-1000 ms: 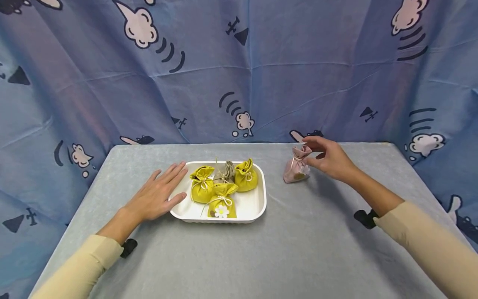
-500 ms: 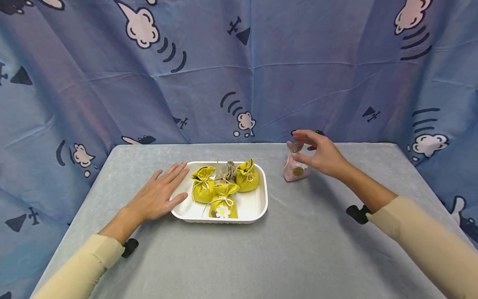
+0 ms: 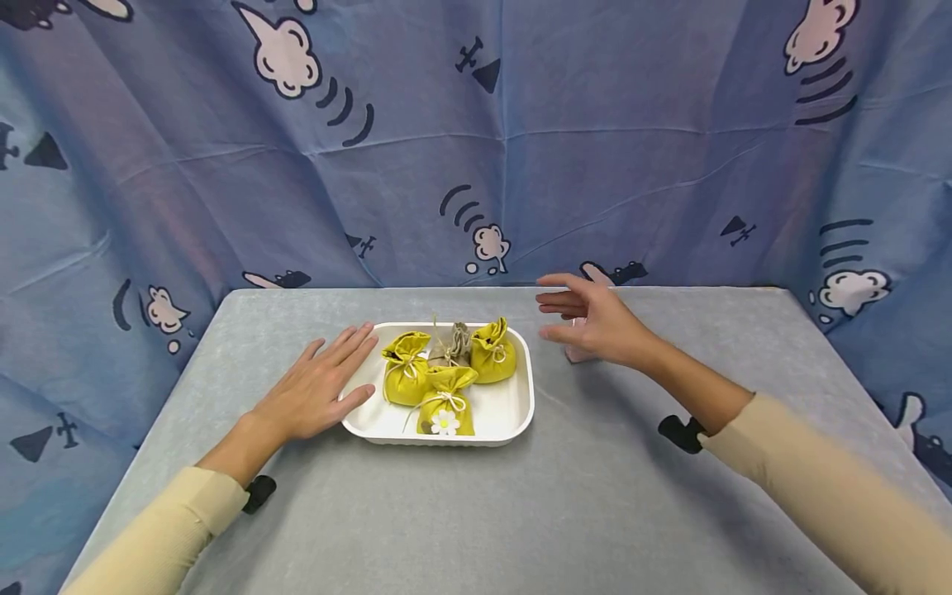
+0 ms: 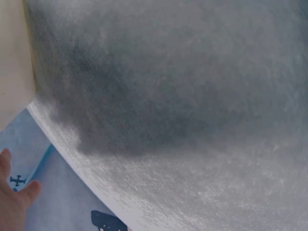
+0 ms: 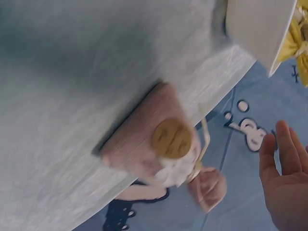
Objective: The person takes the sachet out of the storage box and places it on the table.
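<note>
Standing upright, pink pouch (image 5: pixel 159 144) shows round gold sticker (image 5: pixel 171 138).

The left hand (image 3: pixel 312 395) lies flat on the grey worktop (image 3: pixel 476 512), fingers straight, its fingertips touching the left rim of the white tray (image 3: pixel 513 409). In the tray sit three yellow pouches (image 3: pixel 405 378), the front one with a white flower, and a grey pouch (image 3: pixel 449 340) behind them. The right hand (image 3: pixel 595 324) hovers just right of the tray, fingers spread and straight, holding nothing. A pink pouch (image 3: pixel 576 354) stands on the worktop right behind this hand, mostly hidden by it. A blue curtain (image 3: pixel 476 140) with cartoon prints hangs behind the worktop.
</note>
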Demonstrator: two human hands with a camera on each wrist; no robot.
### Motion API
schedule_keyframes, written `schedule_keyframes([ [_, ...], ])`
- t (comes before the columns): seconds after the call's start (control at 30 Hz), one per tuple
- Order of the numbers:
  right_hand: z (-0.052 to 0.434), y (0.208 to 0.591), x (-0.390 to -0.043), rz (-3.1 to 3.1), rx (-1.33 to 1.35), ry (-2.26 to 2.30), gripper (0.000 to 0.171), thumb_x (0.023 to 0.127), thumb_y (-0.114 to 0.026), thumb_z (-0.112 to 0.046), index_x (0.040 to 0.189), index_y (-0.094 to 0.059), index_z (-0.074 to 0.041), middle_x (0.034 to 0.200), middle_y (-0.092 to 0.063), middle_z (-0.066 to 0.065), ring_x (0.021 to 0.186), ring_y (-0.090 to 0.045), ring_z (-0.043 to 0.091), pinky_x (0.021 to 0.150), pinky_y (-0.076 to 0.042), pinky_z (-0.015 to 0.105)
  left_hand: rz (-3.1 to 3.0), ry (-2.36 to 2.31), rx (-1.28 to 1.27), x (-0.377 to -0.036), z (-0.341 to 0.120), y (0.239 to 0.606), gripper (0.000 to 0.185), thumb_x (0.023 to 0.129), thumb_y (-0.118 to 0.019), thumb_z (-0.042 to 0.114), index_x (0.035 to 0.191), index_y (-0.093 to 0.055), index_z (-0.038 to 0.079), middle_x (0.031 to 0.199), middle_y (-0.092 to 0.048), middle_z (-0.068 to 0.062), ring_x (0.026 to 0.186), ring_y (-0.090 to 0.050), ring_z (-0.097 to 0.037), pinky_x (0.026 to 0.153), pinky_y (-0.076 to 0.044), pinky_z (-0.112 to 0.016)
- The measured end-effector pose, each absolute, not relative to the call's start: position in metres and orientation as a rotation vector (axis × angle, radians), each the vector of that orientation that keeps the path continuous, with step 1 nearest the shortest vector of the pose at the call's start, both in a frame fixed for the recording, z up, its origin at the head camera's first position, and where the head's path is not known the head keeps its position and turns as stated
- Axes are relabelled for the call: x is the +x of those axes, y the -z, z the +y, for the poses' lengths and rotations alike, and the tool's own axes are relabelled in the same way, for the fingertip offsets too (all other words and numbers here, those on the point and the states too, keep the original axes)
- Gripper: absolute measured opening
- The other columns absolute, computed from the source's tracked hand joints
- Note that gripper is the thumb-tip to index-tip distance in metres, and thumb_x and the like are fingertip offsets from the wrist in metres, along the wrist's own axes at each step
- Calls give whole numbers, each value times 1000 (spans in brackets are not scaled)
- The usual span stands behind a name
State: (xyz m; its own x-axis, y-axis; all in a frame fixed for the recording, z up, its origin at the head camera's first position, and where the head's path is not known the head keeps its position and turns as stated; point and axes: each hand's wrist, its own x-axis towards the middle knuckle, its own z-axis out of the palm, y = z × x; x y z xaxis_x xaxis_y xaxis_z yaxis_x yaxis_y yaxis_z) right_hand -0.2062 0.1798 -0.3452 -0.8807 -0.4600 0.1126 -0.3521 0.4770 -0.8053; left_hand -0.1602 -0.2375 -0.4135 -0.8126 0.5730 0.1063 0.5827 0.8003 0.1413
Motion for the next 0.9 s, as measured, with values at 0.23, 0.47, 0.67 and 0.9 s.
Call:
schedule_keyframes([
  [0.23, 159, 348, -202, 2505, -751, 1386, 65, 84, -79, -5, 142, -49, -5, 138, -58, 18, 123, -60, 32, 100, -48, 49, -2923, 263, -945, -160, -236, 412, 71, 101, -46, 47, 158, -27, 9, 166, -18, -6, 149, -24, -31, 111, -24, -65],
  [0.47, 143, 357, -201, 2450, -815, 1421, 67, 83, -80, -4, 142, -49, -2, 138, -57, 20, 121, -61, 34, 100, -48, 49, -2935, 272, -940, -160, -236, 413, 71, 102, -45, 47, 158, -26, 9, 166, -18, -6, 149, -23, -30, 111, -23, -65],
  [0.67, 131, 362, -198, 2408, -800, 1448, 67, 82, -79, 0, 142, -48, -1, 141, -54, 21, 122, -60, 35, 100, -48, 44, -2968, 269, -929, -160, -236, 411, 72, 102, -43, 49, 159, -23, 10, 166, -15, -5, 150, -20, -30, 112, -21, -65],
  [0.9, 124, 366, -196, 2441, -783, 1402, 67, 82, -78, 3, 142, -50, -3, 142, -53, 20, 120, -61, 35, 101, -47, 46, -2954, 276, -931, -160, -237, 413, 71, 102, -44, 48, 159, -25, 9, 166, -17, -6, 149, -22, -31, 111, -23, -65],
])
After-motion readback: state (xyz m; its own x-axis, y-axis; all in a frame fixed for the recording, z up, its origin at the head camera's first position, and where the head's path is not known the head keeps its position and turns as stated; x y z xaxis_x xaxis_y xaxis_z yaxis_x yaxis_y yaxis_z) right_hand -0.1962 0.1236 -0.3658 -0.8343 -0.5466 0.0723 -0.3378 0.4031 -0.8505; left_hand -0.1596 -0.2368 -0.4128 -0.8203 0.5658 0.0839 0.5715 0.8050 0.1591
